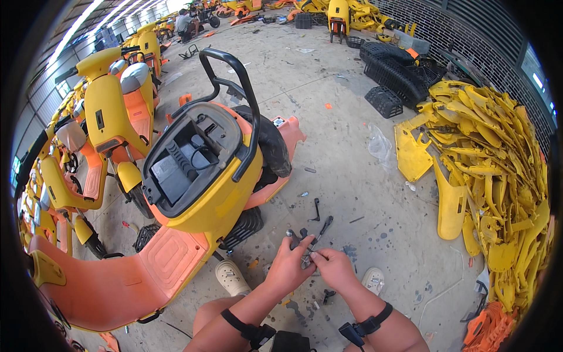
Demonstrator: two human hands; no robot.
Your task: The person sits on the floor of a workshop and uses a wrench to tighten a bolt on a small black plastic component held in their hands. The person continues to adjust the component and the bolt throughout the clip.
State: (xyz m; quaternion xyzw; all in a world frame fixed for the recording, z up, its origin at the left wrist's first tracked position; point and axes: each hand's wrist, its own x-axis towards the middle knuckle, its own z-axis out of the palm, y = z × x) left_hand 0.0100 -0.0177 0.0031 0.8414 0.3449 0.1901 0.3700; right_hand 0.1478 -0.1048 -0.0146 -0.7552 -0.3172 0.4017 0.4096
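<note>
over grey floor point(352, 170), left hand point(288, 262) and right hand point(335, 268) hold dark hardware point(322, 231).

- The left forearm point(267, 299) rises from the lower edge, slanting up and rightward to the lower centre.
- The right forearm point(366, 303) slants up and leftward, mirroring it.
- The left hand point(290, 262) is curled, fingers bent, back partly showing.
- The right hand point(336, 268) is half closed, thumb and forefinger pinched.
- Both hands nearly meet, fingertips close together; both elbows are bent.
</note>
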